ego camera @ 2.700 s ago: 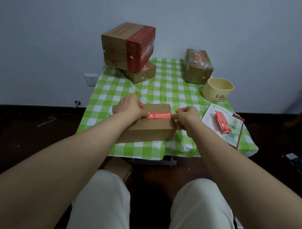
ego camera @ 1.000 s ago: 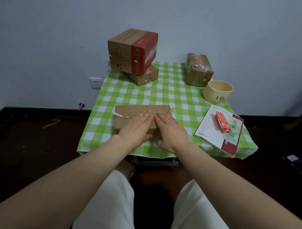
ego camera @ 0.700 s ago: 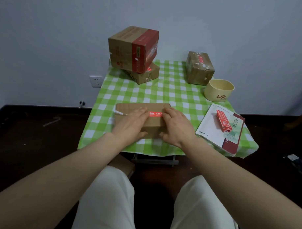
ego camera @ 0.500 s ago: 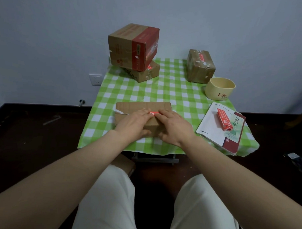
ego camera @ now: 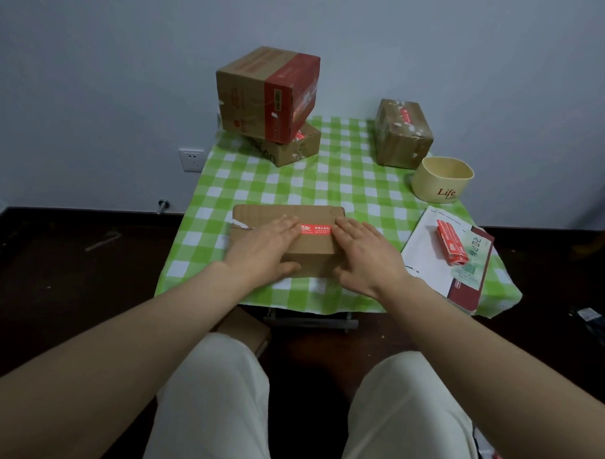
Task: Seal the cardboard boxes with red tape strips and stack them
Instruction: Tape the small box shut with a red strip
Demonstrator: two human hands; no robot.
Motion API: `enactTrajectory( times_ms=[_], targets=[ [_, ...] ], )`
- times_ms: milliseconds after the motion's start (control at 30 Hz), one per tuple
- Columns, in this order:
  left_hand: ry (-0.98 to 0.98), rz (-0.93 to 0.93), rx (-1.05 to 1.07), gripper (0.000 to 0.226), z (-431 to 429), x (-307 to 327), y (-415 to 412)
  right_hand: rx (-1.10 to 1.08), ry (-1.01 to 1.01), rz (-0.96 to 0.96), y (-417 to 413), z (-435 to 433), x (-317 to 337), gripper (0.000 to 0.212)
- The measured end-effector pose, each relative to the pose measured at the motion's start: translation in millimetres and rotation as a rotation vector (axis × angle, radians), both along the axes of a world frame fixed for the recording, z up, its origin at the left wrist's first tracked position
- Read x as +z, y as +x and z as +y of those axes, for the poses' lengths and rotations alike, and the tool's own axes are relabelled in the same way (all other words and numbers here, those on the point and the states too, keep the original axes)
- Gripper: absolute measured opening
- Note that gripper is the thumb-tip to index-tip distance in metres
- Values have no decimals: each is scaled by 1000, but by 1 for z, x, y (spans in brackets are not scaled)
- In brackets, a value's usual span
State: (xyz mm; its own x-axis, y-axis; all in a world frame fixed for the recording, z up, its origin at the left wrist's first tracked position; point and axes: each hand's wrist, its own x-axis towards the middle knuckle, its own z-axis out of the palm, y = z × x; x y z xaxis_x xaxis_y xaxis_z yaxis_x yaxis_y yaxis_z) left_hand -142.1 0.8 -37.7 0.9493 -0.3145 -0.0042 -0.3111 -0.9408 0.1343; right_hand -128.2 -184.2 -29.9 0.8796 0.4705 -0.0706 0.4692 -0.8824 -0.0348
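Head view: I see flat cardboard box [ego camera: 310,253] at near edge of green-checked table [ego camera: 330,182], red tape strip [ego camera: 315,229] stuck across its top. Left hand [ego camera: 264,248] and right hand [ego camera: 365,255] lie flat, fingers straight, pressing box top, fingertips touching either end of strip. Behind flat box, leftward: large red-banded box [ego camera: 264,94] sits atop low box [ego camera: 290,150]. Behind it, rightward: small taped box [ego camera: 402,133], beige cup [ego camera: 443,179] just nearer. Right of flat box: booklet [ego camera: 430,254] bearing bundle of red strips [ego camera: 451,245].
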Motion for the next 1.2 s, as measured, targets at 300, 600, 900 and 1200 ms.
enactTrajectory(
  times_ms=[300,600,900,1200],
  targets=[
    [4,-15,50,74,-8,-3,1,0,46,12,-7,10,-3,80],
    [26,-14,237,95,-6,2,-7,-308,437,168,-5,11,-3,76],
    [-193,118,425,96,-5,7,4,-343,624,301,14,3,-2,89],
    [-109,10,298,73,-64,33,24,-514,579,58,30,-54,2,64]
  ],
)
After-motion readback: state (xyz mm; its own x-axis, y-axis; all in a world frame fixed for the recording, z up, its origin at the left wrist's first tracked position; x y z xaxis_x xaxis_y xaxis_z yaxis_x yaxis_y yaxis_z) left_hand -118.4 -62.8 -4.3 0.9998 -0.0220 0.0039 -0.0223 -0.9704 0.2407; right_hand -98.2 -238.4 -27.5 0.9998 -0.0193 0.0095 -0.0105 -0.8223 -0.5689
